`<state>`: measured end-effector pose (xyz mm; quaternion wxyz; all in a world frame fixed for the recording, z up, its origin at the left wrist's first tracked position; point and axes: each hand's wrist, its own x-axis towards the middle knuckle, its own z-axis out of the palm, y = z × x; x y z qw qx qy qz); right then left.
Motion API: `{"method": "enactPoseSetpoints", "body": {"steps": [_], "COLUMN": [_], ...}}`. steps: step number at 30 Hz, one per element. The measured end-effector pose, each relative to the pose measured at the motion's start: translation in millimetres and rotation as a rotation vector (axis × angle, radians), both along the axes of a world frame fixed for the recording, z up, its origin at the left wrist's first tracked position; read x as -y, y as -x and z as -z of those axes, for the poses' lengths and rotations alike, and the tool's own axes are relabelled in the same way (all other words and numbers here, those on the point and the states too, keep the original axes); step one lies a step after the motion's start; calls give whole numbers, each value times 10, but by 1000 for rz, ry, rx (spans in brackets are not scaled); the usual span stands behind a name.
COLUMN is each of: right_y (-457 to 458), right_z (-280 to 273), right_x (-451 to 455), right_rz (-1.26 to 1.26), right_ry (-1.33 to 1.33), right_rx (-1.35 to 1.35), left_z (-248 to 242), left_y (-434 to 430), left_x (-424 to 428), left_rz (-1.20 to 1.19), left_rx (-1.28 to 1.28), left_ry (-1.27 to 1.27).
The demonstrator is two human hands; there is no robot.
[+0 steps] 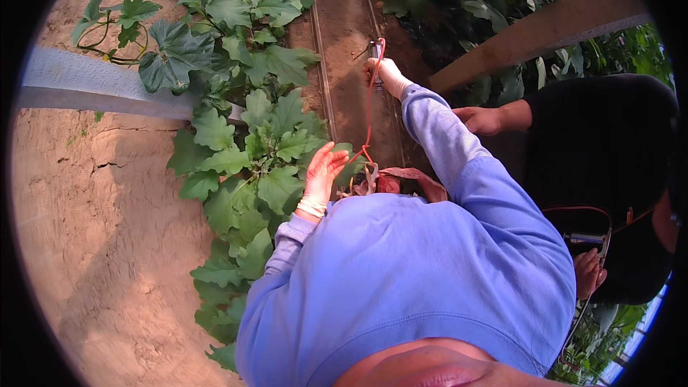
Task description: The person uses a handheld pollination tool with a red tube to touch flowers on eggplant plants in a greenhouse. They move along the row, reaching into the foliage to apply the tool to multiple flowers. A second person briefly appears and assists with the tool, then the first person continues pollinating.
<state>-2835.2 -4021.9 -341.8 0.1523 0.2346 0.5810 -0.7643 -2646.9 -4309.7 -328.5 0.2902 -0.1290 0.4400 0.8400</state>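
Observation:
My right hand (388, 75), in a pale glove, is closed around a metal handheld tool (376, 52), stretched out over the soil path. A thin red hose (368, 113) runs from the tool back to my waist, with a knot partway. My left hand (323, 172), also gloved, is raised beside the leaves of a broad-leaved plant (285, 142), with its fingers apart and nothing in it. At my waist a round red object (388, 185) and a reddish strap (416, 174) show; my blue top partly hides them.
A row of leafy plants (226, 199) grows at my left, by an earthen wall (107, 215) and a pale beam (107, 83). A brown beam (537, 32) slants at the right. A co-worker in black (596, 172) is close at my right, holding a similar metal tool (586, 238).

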Motion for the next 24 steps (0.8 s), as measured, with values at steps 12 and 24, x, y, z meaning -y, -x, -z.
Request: {"method": "enactPoseSetpoints", "body": {"steps": [12, 24], "right_y": [80, 430], "right_z": [114, 77], "right_x": [-134, -202], "right_rz": [-174, -477], "right_ry": [-67, -687], "right_rx": [55, -130], "left_z": [97, 189], "left_y": [-49, -31], "left_x": [114, 142], "left_rz": [-21, 23], "left_rx": [46, -3], "left_ry": [-40, 15]}}
